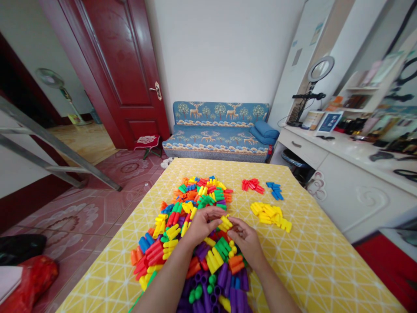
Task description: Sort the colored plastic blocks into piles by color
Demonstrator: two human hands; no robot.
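Note:
My left hand [206, 225] is closed on a yellow plastic building block [225, 223] with rounded, tube-like parts, above the pile. Its right side meets the curled fingers of my right hand [246, 240], which grip it too. Beneath both hands spreads a large mixed pile of similar toy blocks: purple blocks [223, 276] close to me, green ones [223, 248], orange ones [236, 263] and red ones [153, 254]. To the right lie separate groups of yellow blocks [271, 214], red blocks [252, 185] and blue blocks [275, 190].
The table wears a yellow patterned cloth [312, 261]. Beyond it stands a blue sofa [211, 134]; a white dresser [355, 152] holds many items at the right. A metal ladder [65, 161] leans at the left, near a red door [120, 65] and small stool [147, 141].

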